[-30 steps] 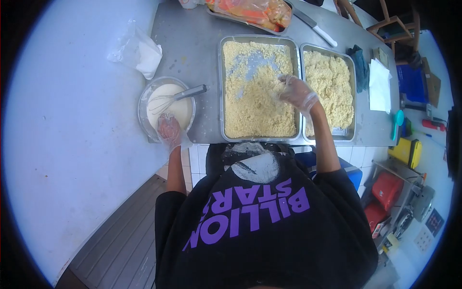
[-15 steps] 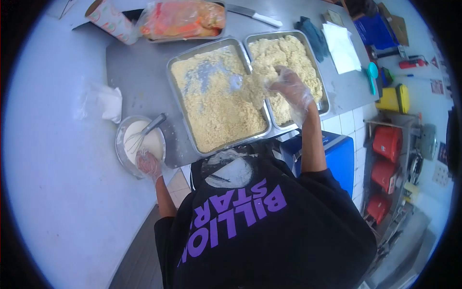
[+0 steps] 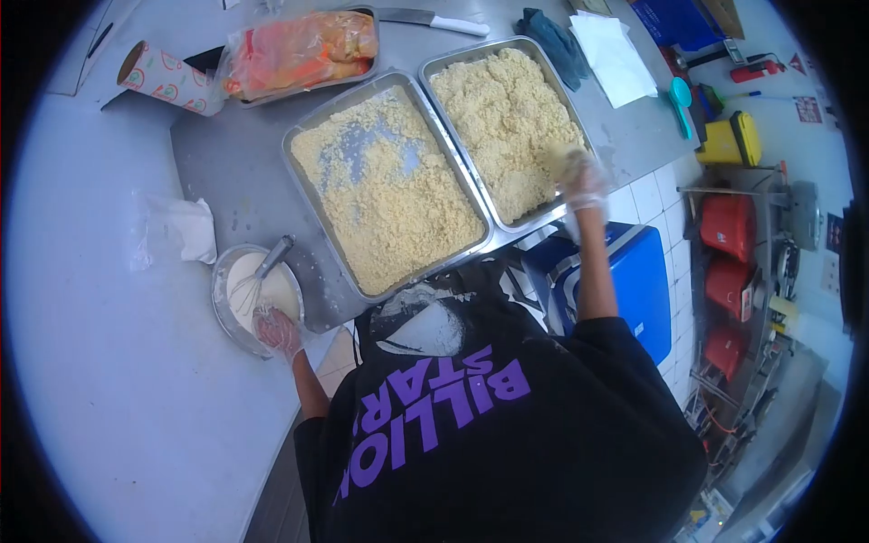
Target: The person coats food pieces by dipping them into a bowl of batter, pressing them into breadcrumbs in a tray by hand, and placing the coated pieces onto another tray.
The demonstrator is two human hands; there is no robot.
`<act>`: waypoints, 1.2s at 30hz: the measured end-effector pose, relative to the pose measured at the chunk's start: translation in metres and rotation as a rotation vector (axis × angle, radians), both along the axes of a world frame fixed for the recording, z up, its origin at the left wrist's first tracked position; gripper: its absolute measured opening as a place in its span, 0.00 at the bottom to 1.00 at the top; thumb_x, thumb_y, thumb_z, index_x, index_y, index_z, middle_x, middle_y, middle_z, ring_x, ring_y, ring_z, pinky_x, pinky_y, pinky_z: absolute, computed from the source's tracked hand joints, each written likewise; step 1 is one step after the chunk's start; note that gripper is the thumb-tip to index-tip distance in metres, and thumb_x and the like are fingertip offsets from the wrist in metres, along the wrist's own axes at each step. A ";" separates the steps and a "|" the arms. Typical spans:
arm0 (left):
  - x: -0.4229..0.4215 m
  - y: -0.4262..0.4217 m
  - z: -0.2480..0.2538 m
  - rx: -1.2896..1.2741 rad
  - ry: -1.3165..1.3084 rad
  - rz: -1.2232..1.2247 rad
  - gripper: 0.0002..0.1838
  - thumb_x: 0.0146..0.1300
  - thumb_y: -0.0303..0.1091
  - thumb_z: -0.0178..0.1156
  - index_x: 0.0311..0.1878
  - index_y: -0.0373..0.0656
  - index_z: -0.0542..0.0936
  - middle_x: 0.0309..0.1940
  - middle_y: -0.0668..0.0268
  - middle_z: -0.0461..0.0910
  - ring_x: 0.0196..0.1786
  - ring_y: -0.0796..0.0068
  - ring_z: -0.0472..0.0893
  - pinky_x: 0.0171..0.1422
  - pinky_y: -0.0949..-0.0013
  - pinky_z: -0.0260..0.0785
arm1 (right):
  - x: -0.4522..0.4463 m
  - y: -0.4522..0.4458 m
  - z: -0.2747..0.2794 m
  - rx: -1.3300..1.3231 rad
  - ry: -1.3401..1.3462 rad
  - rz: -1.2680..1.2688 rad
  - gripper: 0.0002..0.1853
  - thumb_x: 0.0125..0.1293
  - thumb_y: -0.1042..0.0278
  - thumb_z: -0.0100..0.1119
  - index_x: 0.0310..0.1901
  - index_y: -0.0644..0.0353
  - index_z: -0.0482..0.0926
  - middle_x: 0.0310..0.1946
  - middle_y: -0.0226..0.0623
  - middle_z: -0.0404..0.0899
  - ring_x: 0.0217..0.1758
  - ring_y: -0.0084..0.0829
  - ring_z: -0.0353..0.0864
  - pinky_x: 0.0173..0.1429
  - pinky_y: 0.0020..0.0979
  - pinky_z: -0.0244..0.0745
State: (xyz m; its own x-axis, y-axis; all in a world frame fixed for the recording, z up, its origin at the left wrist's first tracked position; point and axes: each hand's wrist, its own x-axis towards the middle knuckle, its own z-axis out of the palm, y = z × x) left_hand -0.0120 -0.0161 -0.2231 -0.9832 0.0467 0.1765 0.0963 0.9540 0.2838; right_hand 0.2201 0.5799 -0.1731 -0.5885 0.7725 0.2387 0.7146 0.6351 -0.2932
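My left hand (image 3: 277, 331), in a clear plastic glove, is at the near rim of a metal bowl (image 3: 220, 312) of white batter. Its fingers are bunched over the batter (image 3: 281, 288); what they hold, if anything, I cannot make out. A whisk (image 3: 270, 262) leans in the bowl. My right hand (image 3: 584, 184), gloved too, is smeared by motion at the right edge of the right tray (image 3: 507, 220), which is heaped with pale crumbs (image 3: 507, 118). A pale blur shows at its fingertips. More crumbs (image 3: 398, 217) lie thinly in the left tray (image 3: 301, 172).
Behind the trays are a plastic-wrapped tray of orange-red food (image 3: 299, 54), a patterned paper roll (image 3: 167, 80) and a knife (image 3: 434, 20). A dark cloth (image 3: 550, 45), white paper (image 3: 613, 59) and a green scoop (image 3: 681, 107) lie right. A blue bin (image 3: 634, 290) stands below.
My right hand has moved from the inner side of the right tray to its right edge; the crumb clump at its fingers no longer shows there. My left hand stays at the bowl. The view has shifted slightly.
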 end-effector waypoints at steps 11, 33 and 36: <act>0.003 0.016 0.023 0.039 -0.106 0.117 0.24 0.59 0.42 0.50 0.52 0.32 0.70 0.49 0.46 0.71 0.54 0.50 0.68 0.59 0.56 0.56 | -0.016 -0.028 0.040 -0.181 -0.316 -0.294 0.21 0.49 0.51 0.60 0.43 0.54 0.75 0.38 0.43 0.78 0.42 0.40 0.78 0.44 0.37 0.73; -0.007 -0.016 0.059 -0.052 -0.407 -0.232 0.22 0.58 0.41 0.51 0.55 0.43 0.69 0.54 0.57 0.70 0.57 0.56 0.67 0.63 0.60 0.55 | 0.007 0.070 0.007 0.045 -0.647 0.280 0.13 0.47 0.62 0.53 0.37 0.52 0.78 0.35 0.42 0.78 0.41 0.45 0.76 0.45 0.39 0.72; -0.010 -0.018 0.076 -0.096 -0.461 -0.380 0.22 0.59 0.41 0.51 0.56 0.46 0.69 0.56 0.60 0.68 0.60 0.58 0.65 0.65 0.61 0.53 | 0.018 0.096 -0.009 0.111 -0.728 0.204 0.15 0.48 0.63 0.53 0.41 0.53 0.77 0.38 0.42 0.77 0.42 0.43 0.75 0.47 0.39 0.71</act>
State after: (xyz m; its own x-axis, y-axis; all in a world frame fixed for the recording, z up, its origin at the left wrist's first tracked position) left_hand -0.0217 -0.0340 -0.1474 -0.8689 0.4040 -0.2859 0.3227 0.9005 0.2916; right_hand 0.2380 0.6755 -0.1824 -0.7557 0.6255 -0.1940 0.5685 0.7736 0.2798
